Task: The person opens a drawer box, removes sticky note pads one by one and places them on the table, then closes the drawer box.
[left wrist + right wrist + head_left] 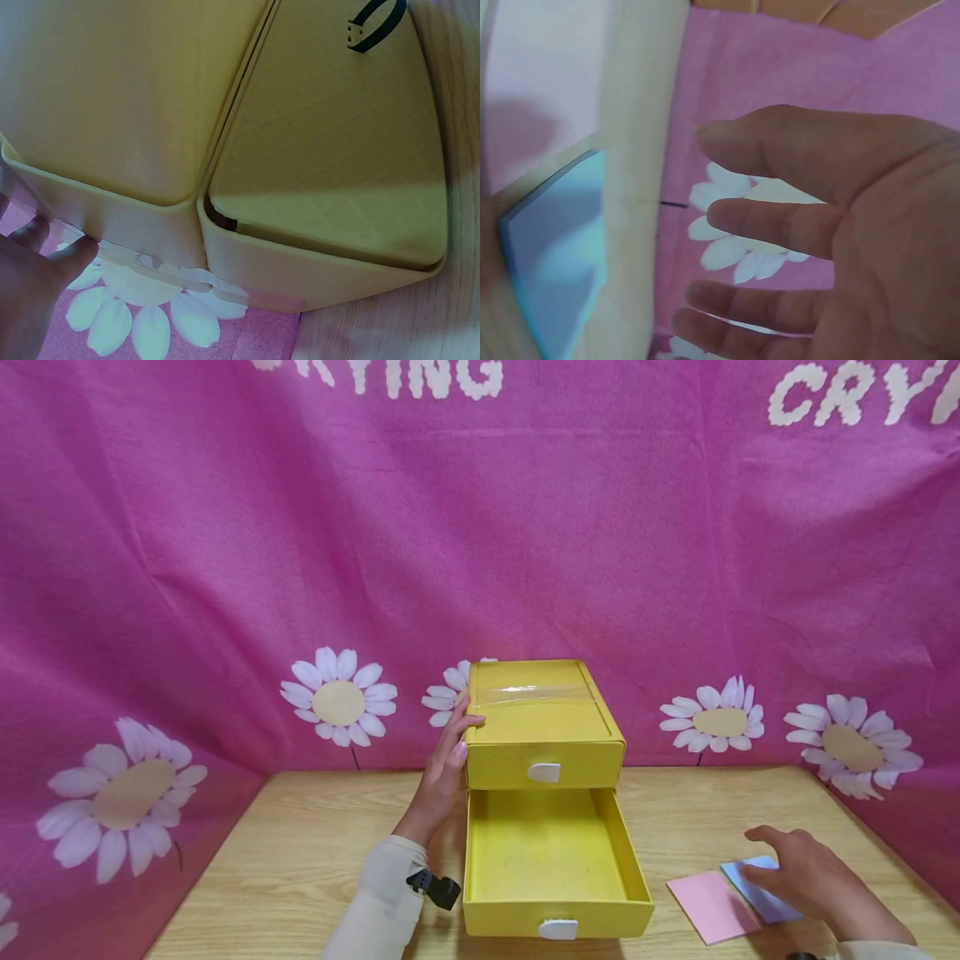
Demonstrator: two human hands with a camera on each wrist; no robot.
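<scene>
A yellow two-drawer box (536, 722) stands on the table with its upper drawer (506, 767) closed. Its lower drawer (543, 852) is pulled out, and nothing lies inside. My left hand (437, 783) rests against the box's left side, fingers extended and fingertips at the top edge; in the left wrist view those fingers (71, 259) lie along the yellow wall. To the right, my right hand (817, 877) hovers over a blue sticky-note pad (767, 902), partly covering it. A pink sticky-note pad (708, 906) lies beside the blue one. In the right wrist view the right fingers (772, 225) are spread and hold nothing.
White tabs (543, 772) serve as drawer pulls. Clear tape (532, 693) runs across the box top. A pink cloth with daisies (525, 527) hangs behind and around the wooden table (300, 860). A black strap (435, 889) is on the left wrist.
</scene>
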